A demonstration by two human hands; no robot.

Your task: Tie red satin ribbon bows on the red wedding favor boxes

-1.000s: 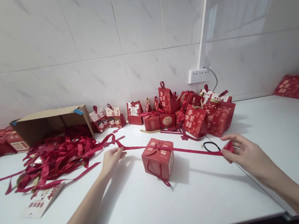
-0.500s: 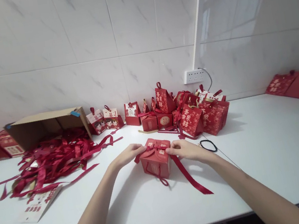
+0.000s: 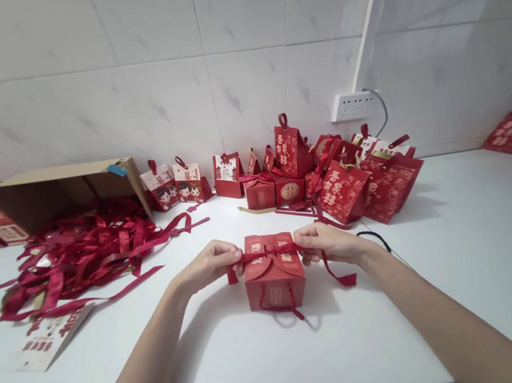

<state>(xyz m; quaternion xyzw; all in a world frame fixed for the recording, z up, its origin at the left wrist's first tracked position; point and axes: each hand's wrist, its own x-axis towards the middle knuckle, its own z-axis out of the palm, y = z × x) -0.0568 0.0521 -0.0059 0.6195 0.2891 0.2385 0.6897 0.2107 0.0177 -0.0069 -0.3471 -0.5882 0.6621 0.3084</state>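
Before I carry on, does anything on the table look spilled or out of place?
Two things: ribbons spill in a tangle from the carton, and a black band, lying near the right hand, looks stray amid so much red. The nearest box shows no visible damage.

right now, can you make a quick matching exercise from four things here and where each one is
1. ribbon across the small red box
2. cardboard box
3. white socket strip
4. printed white card

a. on the tiled wall
b. just in front of the ribbon heap
c. held by left hand and right hand
d. directly behind that heap

Pairs: 1-c, 2-d, 3-a, 4-b
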